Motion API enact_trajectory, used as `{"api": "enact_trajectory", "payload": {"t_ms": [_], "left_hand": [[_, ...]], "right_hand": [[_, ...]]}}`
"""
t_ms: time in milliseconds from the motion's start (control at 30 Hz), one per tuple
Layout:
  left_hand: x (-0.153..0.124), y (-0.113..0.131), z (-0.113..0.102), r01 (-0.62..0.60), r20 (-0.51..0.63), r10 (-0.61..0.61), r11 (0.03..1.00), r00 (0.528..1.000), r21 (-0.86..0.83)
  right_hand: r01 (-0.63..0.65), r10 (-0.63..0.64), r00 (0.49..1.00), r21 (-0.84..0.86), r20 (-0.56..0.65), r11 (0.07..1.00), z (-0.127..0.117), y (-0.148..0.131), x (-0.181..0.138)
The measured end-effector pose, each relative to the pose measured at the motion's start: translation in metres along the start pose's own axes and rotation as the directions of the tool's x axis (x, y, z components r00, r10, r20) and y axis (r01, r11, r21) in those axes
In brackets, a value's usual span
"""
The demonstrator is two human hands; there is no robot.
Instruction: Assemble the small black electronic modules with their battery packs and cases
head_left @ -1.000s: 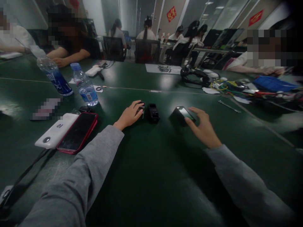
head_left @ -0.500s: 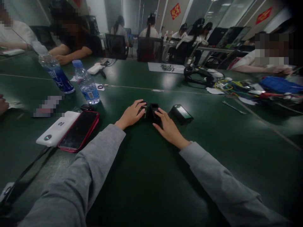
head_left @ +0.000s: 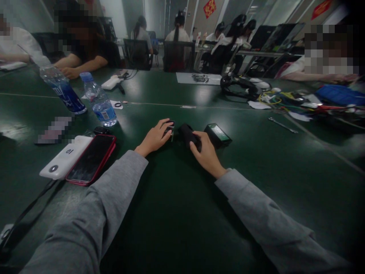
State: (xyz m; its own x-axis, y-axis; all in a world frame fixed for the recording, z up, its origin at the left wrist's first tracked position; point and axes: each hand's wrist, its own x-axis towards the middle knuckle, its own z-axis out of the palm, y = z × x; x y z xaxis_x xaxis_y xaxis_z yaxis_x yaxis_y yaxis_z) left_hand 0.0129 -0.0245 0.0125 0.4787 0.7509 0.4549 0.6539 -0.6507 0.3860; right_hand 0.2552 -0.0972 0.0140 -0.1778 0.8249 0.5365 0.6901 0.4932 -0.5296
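My left hand (head_left: pixel 154 137) rests on the table with its fingers curled over a small dark device with a shiny edge (head_left: pixel 170 124), mostly hidden beneath them. In my right hand (head_left: pixel 207 153) is a black box-shaped object (head_left: pixel 186 132), tilted, gripped between thumb and fingers at its near end. Its plain dark side faces me, and its exact kind cannot be made out. Just beyond the right hand lies a small black box with a lit, glossy screen (head_left: pixel 219 133).
On the left lie a red-cased phone (head_left: pixel 92 160), a white power bank (head_left: pixel 67 156) with a cable, and two plastic bottles (head_left: pixel 104 108). A wrench (head_left: pixel 282 125) and tangled cables (head_left: pixel 273 99) lie to the right on the green table (head_left: pixel 176 213). Several people sit around.
My right hand has turned the black object, so its plain side shows instead of the face with a small screen. The left hand stays over its device. The view shifted slightly.
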Motion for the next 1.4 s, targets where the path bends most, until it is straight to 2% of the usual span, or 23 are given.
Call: {"api": "enact_trajectory", "payload": {"t_ms": [267,567,1400], "left_hand": [[0.0,-0.0006,0.0004,0.009,0.005,-0.009,1.0,1.0,-0.007],[-0.0003,0.0003,0.0,0.004,0.001,-0.004,1.0,1.0,-0.003],[-0.0001,0.0002,0.0004,0.003,-0.005,-0.003,1.0,1.0,-0.004]], "right_hand": [[-0.105,0.102,0.993,-0.042,-0.056,0.994,0.0023,0.005,0.0],[0.018,-0.016,1.0,-0.122,0.019,0.992,0.0032,0.0067,-0.0012],[-0.127,0.127,0.992,0.033,0.013,0.991,0.0017,0.0055,-0.0001]]}}
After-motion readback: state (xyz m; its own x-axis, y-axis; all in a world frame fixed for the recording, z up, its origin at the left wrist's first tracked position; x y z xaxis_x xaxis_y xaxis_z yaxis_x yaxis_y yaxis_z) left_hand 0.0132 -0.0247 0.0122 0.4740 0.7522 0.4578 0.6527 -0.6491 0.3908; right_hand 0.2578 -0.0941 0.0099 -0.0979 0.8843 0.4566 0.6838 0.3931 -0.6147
